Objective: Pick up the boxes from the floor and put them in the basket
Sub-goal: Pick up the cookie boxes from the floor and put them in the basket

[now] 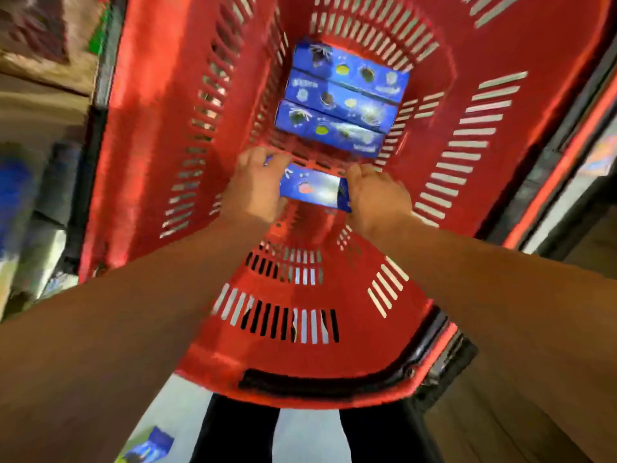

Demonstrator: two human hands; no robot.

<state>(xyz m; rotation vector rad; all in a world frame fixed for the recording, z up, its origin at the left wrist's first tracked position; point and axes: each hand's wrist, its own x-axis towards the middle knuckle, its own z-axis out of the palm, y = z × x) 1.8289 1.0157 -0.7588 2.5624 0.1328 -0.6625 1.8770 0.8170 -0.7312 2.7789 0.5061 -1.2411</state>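
Note:
A deep red slotted basket (150, 128) fills the view from above. Three blue boxes (340, 98) lie side by side on its bottom at the far end. Both my arms reach down inside. My left hand (257, 185) and my right hand (377, 195) each grip one end of another blue box (314, 188), held just nearer to me than the three lying boxes. One more blue box (150, 446) lies on the pale floor at the bottom left, outside the basket.
The basket's black handle (334, 385) runs along its near rim. My dark trouser legs (233, 432) stand just below it. Blurred shelves with goods (36, 162) line the left side; a red-edged fixture (567, 155) runs along the right.

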